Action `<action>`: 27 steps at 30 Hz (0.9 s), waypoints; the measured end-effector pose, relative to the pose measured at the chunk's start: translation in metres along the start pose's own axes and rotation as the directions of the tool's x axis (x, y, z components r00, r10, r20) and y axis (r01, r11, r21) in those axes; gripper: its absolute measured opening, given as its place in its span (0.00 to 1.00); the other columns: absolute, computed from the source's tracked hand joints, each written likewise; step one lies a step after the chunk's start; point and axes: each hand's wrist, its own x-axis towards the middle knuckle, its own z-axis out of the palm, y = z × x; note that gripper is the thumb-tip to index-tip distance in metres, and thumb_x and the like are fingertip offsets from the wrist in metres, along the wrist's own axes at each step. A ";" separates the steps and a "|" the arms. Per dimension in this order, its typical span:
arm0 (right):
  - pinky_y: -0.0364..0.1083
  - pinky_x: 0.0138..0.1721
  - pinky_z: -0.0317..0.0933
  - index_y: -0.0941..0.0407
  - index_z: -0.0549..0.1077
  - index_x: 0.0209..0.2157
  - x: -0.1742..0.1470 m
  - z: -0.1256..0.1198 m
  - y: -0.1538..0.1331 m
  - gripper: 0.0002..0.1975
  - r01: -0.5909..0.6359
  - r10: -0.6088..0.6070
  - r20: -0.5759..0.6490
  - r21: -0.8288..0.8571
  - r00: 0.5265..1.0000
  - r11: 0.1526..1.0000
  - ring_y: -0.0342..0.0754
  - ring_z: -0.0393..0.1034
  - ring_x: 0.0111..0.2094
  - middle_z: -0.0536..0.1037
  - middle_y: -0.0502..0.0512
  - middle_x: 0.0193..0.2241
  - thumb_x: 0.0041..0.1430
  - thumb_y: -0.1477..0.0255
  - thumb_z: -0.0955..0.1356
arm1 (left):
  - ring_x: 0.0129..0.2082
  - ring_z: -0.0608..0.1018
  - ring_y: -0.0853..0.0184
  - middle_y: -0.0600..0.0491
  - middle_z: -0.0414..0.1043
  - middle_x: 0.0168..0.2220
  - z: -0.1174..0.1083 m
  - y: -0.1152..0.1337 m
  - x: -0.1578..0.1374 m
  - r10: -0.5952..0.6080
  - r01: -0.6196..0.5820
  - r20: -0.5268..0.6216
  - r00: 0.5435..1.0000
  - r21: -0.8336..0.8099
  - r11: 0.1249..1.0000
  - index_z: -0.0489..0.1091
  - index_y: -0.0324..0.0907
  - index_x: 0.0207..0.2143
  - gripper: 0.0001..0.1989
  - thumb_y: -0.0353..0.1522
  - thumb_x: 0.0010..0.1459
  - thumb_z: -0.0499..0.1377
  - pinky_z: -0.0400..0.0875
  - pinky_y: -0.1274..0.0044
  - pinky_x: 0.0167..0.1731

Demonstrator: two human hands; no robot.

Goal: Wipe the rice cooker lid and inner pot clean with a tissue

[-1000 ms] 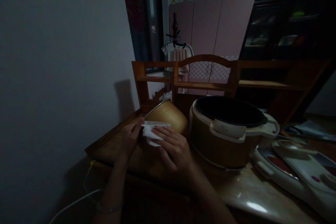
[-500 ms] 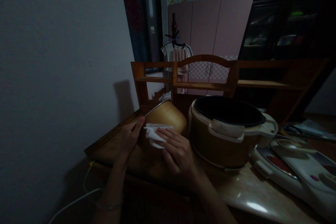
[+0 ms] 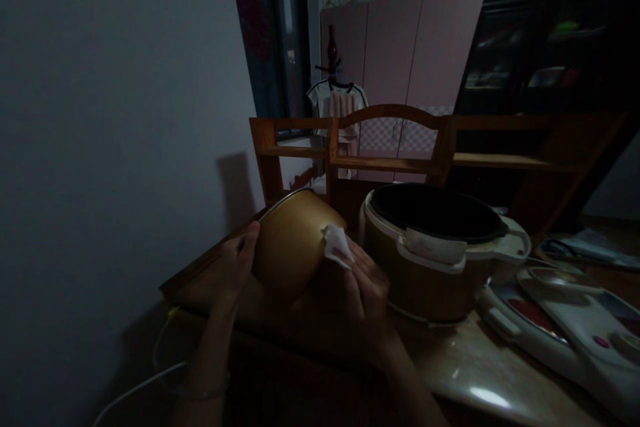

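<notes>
A gold-coloured inner pot (image 3: 293, 240) is tipped on its side above the table, its outer wall and base turned toward me and its rim to the upper left. My left hand (image 3: 239, 263) grips it by the rim, thumb on the outside. In my right hand (image 3: 367, 283) is a white tissue (image 3: 338, 245), pressed near the edge of the pot's base. Just to the right stands the rice cooker body (image 3: 425, 280), gold and white, with its lid off and a dark inside.
At the right lies the white cooker lid (image 3: 560, 327) on the shiny tabletop (image 3: 470, 360). A wooden shelf rack (image 3: 390, 163) runs along the back of the table. On the left is a pale wall (image 3: 125, 113), with a white cable (image 3: 140, 387) below.
My right hand has slid to the right with the tissue, from the pot's side to its base. The pot and my left hand have shifted slightly left.
</notes>
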 end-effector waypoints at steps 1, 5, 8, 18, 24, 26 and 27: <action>0.60 0.63 0.57 0.52 0.69 0.59 -0.003 0.003 0.005 0.22 -0.053 0.053 -0.049 -0.004 0.997 0.999 0.54 0.59 0.64 0.67 0.56 0.62 0.66 0.77 0.60 | 0.21 0.59 0.70 0.57 0.53 0.18 -0.001 -0.003 0.001 -0.020 0.020 -0.013 1.000 -0.002 1.000 0.53 0.45 0.17 0.28 0.54 0.58 0.53 0.51 0.76 0.21; 0.59 0.64 0.57 0.50 0.66 0.62 0.002 0.012 0.005 0.21 -0.218 0.224 -0.117 0.062 0.968 0.974 0.53 0.58 0.65 0.64 0.55 0.64 0.70 0.74 0.58 | 0.19 0.57 0.69 0.58 0.50 0.16 -0.005 -0.013 0.002 -0.096 0.097 -0.046 0.994 0.010 0.995 0.50 0.46 0.17 0.28 0.54 0.58 0.53 0.49 0.75 0.19; 0.58 0.65 0.55 0.50 0.65 0.62 0.018 0.017 -0.009 0.21 -0.209 0.216 -0.069 0.099 0.974 0.973 0.52 0.56 0.66 0.65 0.53 0.64 0.71 0.73 0.57 | 0.19 0.56 0.69 0.58 0.50 0.16 -0.006 -0.017 0.002 -0.095 0.096 -0.035 0.995 0.016 0.995 0.50 0.46 0.17 0.28 0.55 0.57 0.52 0.48 0.75 0.19; 0.59 0.65 0.55 0.52 0.67 0.61 0.034 0.028 -0.025 0.21 -0.066 0.066 0.007 0.038 0.998 0.997 0.53 0.56 0.66 0.68 0.55 0.61 0.69 0.75 0.58 | 0.19 0.57 0.69 0.58 0.52 0.17 -0.023 -0.023 -0.002 0.028 -0.037 0.096 0.995 0.092 0.995 0.49 0.46 0.18 0.30 0.58 0.58 0.48 0.51 0.75 0.20; 0.61 0.64 0.57 0.55 0.66 0.61 0.022 0.022 -0.036 0.23 0.001 -0.001 0.037 -0.014 0.999 1.000 0.55 0.55 0.66 0.67 0.57 0.62 0.66 0.78 0.59 | 0.21 0.66 0.63 0.53 0.63 0.17 -0.037 -0.020 0.002 0.108 -0.146 0.138 0.984 0.303 0.942 0.58 0.46 0.17 0.31 0.55 0.63 0.40 0.58 0.73 0.23; 0.62 0.64 0.57 0.56 0.64 0.62 0.020 0.022 -0.040 0.24 0.016 -0.014 0.053 -0.041 0.999 0.999 0.56 0.54 0.67 0.66 0.59 0.63 0.66 0.78 0.59 | 0.25 0.72 0.60 0.51 0.70 0.21 -0.038 -0.007 0.002 0.119 -0.161 0.132 0.984 0.379 0.911 0.66 0.45 0.21 0.29 0.53 0.64 0.43 0.60 0.73 0.26; 0.62 0.64 0.56 0.57 0.63 0.63 0.019 0.023 -0.042 0.25 0.021 -0.018 0.062 -0.054 0.998 0.998 0.56 0.53 0.67 0.66 0.59 0.63 0.65 0.79 0.59 | 0.29 0.75 0.59 0.50 0.73 0.24 -0.038 0.002 0.002 0.123 -0.159 0.114 0.986 0.395 0.905 0.71 0.44 0.26 0.27 0.52 0.64 0.45 0.62 0.73 0.29</action>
